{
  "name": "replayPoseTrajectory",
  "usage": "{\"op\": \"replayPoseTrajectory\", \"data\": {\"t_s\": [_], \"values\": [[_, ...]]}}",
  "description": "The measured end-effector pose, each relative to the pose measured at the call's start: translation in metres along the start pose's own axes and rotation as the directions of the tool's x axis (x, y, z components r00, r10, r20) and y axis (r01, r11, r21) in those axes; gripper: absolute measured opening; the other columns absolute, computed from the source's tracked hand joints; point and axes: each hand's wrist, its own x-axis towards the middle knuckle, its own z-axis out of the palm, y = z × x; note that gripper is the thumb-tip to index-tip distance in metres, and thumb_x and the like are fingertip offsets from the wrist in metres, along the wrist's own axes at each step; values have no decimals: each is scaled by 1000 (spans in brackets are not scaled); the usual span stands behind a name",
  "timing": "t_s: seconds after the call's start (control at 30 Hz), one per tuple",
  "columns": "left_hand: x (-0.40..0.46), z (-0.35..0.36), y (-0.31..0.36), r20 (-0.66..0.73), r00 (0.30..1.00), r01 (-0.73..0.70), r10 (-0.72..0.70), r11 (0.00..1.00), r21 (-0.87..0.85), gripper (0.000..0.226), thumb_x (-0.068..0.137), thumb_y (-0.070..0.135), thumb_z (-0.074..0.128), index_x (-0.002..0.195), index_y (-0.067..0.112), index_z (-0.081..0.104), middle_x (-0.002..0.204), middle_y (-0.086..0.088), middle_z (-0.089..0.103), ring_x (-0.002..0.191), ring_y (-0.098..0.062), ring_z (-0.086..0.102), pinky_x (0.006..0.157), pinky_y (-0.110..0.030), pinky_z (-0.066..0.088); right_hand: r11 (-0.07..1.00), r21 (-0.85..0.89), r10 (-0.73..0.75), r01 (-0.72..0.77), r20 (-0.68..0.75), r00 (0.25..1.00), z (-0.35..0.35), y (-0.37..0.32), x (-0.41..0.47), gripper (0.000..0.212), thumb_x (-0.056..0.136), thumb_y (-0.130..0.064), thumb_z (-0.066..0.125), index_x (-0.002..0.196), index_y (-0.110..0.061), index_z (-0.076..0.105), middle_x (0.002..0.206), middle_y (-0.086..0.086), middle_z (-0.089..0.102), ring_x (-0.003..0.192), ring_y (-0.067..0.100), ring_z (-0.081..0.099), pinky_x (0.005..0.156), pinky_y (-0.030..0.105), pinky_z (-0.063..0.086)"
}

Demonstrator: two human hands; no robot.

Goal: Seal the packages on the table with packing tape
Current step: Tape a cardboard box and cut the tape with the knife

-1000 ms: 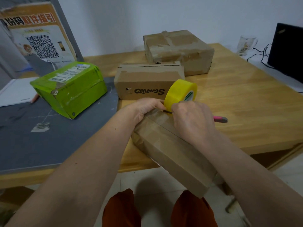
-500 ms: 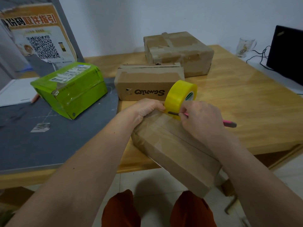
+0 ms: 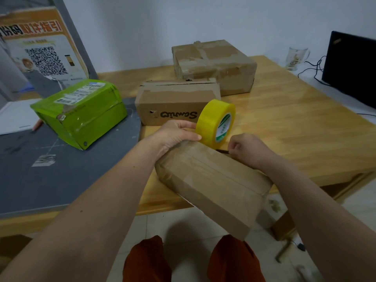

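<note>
Nearest us, the box (image 3: 213, 180) in hand lies slantwise over the near edge of the table (image 3: 295, 127), its near end hanging out past the edge above our knees. A strip of tape already runs along its top.

At the far end of the box our left hand (image 3: 175, 135) lies over the corner, fingers curled down the far side and thumb touching the tape roll (image 3: 216, 123). The roll stands on edge on that same far end, apparently still joined to the laid strip. Just right of the roll, our right hand (image 3: 247, 149) is closed round a small cutter (image 3: 222, 152), whose dark tip points at the foot of the roll, where the tape leaves the box.

We judge the step in hand to be cutting the strip free of the roll. The next move calls for the left hand to keep box and roll steady while the blade crosses the taut tape close to the box; then the loose end needs pressing down.

Beyond the box, touching nothing, stands a printed carton (image 3: 177, 104) whose top seam looks open. Left of the box is a green parcel (image 3: 81, 112) on a grey mat (image 3: 40, 180). Farthest back sits a large carton (image 3: 213, 64), heavily taped.
</note>
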Motion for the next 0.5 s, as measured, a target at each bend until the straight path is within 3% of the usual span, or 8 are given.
{"op": "replayPoseTrajectory", "data": {"t_s": [0.1,0.23,0.33,0.4,0.5], "values": [[-4,1,1,-5,1000,3,-3,1000,1,28,70,20,85,91,32,72,80,10,76,80,-6,69,63,-21,48,993,109,42,-36,-51,998,-3,5,6,6,85,-14,67,91,-16,68,89,2,66,93,21,62,75,32,47],[-7,0,2,-15,1000,-16,16,1000,-10,31,72,18,84,96,32,70,89,4,76,84,-9,70,66,-21,48,963,260,126,-69,-210,970,-6,2,22,59,86,-30,72,136,-16,44,119,5,58,109,22,56,80,32,41],[-9,1,2,-6,999,-34,34,999,0,33,75,17,82,101,32,69,83,7,76,75,-3,71,62,-17,48,907,406,164,-109,-104,981,-7,-4,35,80,83,-27,76,146,-17,28,134,8,51,122,27,51,88,37,47],[-9,1,2,-1,999,-51,51,999,1,36,75,15,82,105,30,68,82,7,76,75,-3,71,65,-18,48,860,491,174,-138,-28,984,-7,-5,42,87,82,-21,77,149,-19,22,134,8,50,121,28,52,90,42,53],[-8,0,1,7,997,-75,75,997,-22,40,75,11,81,109,27,67,81,4,76,77,-6,72,67,-18,51,766,599,277,-232,18,961,-7,-3,51,79,85,-15,74,148,-17,27,123,10,55,102,28,62,67,34,57]]}}
